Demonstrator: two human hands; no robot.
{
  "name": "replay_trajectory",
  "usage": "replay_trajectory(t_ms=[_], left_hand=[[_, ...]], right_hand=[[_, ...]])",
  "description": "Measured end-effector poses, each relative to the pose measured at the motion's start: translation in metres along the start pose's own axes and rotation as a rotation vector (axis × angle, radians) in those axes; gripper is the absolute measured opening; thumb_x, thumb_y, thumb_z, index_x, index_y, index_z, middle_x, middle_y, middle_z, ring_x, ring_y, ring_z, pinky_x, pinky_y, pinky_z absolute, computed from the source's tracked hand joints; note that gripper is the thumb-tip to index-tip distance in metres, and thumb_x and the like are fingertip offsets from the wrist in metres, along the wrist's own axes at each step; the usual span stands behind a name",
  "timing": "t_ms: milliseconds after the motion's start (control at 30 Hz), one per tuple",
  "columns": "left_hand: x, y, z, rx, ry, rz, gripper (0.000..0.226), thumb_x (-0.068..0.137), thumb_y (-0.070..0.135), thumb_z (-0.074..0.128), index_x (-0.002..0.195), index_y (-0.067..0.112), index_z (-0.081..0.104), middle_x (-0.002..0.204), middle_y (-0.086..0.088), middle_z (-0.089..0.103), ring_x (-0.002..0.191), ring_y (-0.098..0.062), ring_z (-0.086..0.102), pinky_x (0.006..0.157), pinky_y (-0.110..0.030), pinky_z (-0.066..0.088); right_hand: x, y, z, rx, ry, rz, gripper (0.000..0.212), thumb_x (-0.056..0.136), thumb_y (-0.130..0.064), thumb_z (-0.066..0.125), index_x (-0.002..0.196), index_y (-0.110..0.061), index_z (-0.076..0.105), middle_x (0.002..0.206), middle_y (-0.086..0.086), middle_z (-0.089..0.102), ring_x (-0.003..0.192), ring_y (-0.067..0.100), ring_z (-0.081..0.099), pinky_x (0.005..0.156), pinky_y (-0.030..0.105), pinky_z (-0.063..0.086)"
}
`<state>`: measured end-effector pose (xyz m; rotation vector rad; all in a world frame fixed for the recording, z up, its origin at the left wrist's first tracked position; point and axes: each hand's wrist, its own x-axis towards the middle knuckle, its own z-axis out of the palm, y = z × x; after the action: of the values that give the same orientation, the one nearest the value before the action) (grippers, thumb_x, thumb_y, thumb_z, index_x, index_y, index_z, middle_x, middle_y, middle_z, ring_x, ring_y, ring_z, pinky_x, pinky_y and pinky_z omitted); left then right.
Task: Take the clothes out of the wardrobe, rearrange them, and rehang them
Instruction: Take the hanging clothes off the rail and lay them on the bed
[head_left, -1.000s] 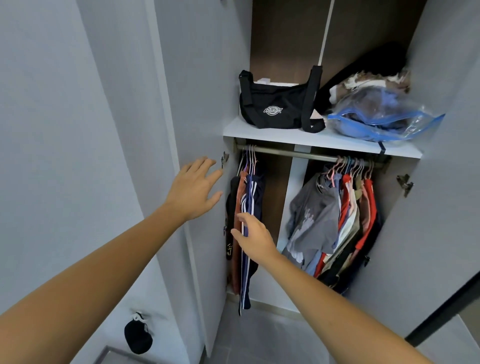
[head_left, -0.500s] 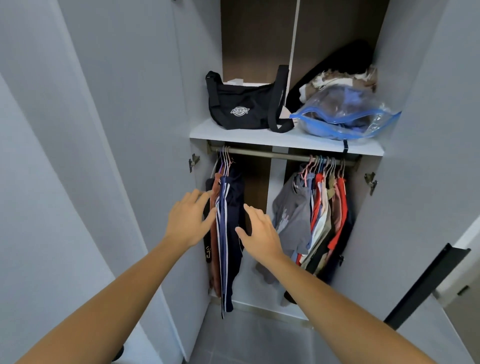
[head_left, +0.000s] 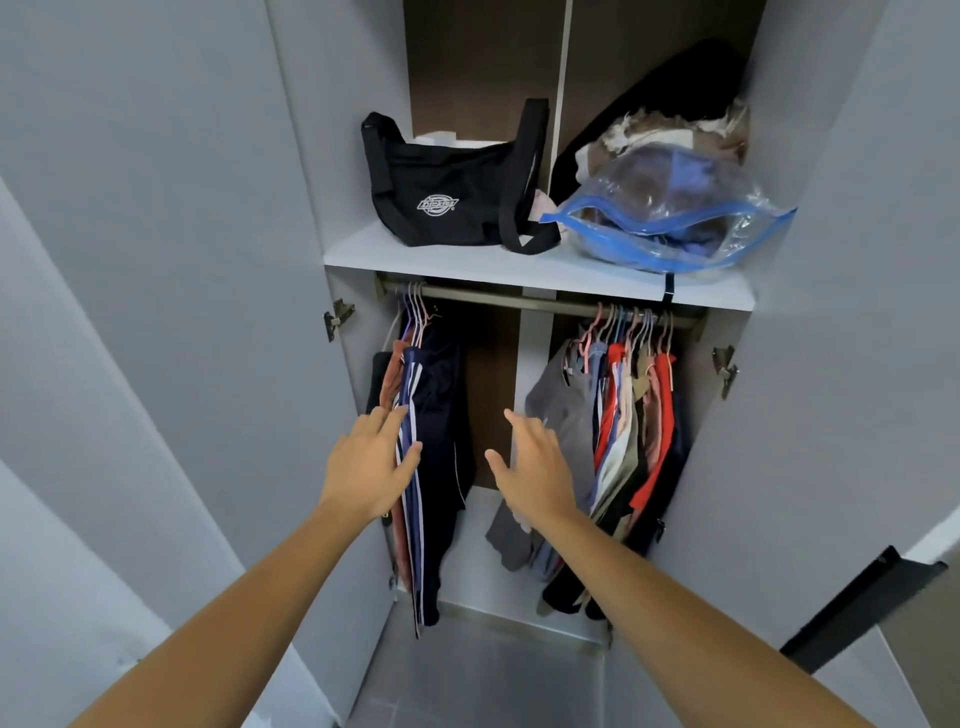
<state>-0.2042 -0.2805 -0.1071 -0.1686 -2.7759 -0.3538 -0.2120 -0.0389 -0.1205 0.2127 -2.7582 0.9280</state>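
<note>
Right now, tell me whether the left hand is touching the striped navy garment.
Touching. The head view shows the left hand with fingers straight, fingertips and thumb lying against the striped navy garment at its edge, no gap visible. The right hand hangs apart from it.

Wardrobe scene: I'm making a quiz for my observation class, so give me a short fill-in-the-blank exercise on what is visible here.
1. The black bag sits on the shelf to the ____ of the clear blue-edged storage bag.
2. The left hand touches the navy garment with ____ stripes.
3. The right hand is open and holds ____.
4. The larger bunch of clothes hangs at the ____ end of the rail.

Missing words: left; white; nothing; right
</note>
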Motion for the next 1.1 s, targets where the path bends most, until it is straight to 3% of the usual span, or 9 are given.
replay_trajectory(t_ms=[267,567,667,767,867,967,1100], left_hand=[[0.099,-0.013,0.071,-0.075,-0.056,0.023,0.064,0.104,0.049,0.048,0.157,0.015,0.038,0.141,-0.004,0.053,0.131,-0.027,0.052,0.097,-0.045,0.051],[0.213,-0.058,0.154,-0.181,-0.248,-0.076,0.074,0.101,0.047,0.057,0.16,0.013,0.031,0.152,-0.013,0.043,0.141,-0.032,0.041,0.111,-0.049,0.045],[0.231,-0.067,0.174,-0.181,-0.282,-0.133,0.074,0.097,0.04,0.065,0.156,0.008,0.034,0.148,-0.017,0.042,0.137,-0.037,0.042,0.109,-0.05,0.046],[0.243,-0.071,0.189,-0.159,-0.274,-0.163,0.066,0.094,0.033,0.069,0.146,0.003,0.042,0.137,-0.02,0.043,0.128,-0.038,0.042,0.103,-0.049,0.047],[0.251,-0.07,0.196,-0.166,-0.241,-0.22,0.067,0.091,0.025,0.072,0.145,0.0,0.041,0.132,-0.023,0.04,0.124,-0.042,0.043,0.099,-0.051,0.049],[0.256,-0.065,0.196,-0.198,-0.205,-0.321,0.057,0.092,0.019,0.072,0.138,-0.001,0.044,0.129,-0.025,0.042,0.122,-0.044,0.045,0.094,-0.051,0.049],[0.267,-0.064,0.203,-0.242,-0.217,-0.325,0.047,0.094,0.013,0.066,0.132,-0.004,0.044,0.127,-0.028,0.05,0.118,-0.047,0.054,0.09,-0.055,0.052]], right_hand=[[0.08,0.052,0.019,-0.06,0.019,0.112,0.065,0.103,-0.042,0.061,0.159,-0.02,0.036,0.154,0.005,0.045,0.143,0.031,0.038,0.11,0.042,0.041],[0.172,0.113,0.053,-0.281,0.064,0.407,0.068,0.097,-0.038,0.066,0.154,-0.011,0.041,0.152,0.015,0.045,0.138,0.04,0.04,0.111,0.047,0.041],[0.186,0.128,0.057,-0.354,0.073,0.566,0.076,0.091,-0.035,0.069,0.154,-0.007,0.038,0.155,0.023,0.04,0.137,0.046,0.039,0.113,0.051,0.036],[0.196,0.142,0.059,-0.343,0.13,0.639,0.076,0.084,-0.027,0.073,0.15,-0.004,0.041,0.139,0.022,0.05,0.127,0.044,0.045,0.106,0.052,0.041],[0.204,0.149,0.061,-0.338,0.147,0.61,0.062,0.079,-0.015,0.076,0.134,-0.001,0.049,0.127,0.021,0.059,0.118,0.043,0.054,0.096,0.052,0.049],[0.213,0.148,0.064,-0.178,0.169,0.614,0.041,0.086,-0.007,0.071,0.121,-0.001,0.051,0.121,0.022,0.062,0.111,0.044,0.063,0.086,0.047,0.052],[0.232,0.146,0.072,-0.104,0.199,0.608,0.021,0.101,-0.016,0.059,0.115,-0.004,0.051,0.115,0.022,0.065,0.103,0.044,0.068,0.072,0.039,0.043]])
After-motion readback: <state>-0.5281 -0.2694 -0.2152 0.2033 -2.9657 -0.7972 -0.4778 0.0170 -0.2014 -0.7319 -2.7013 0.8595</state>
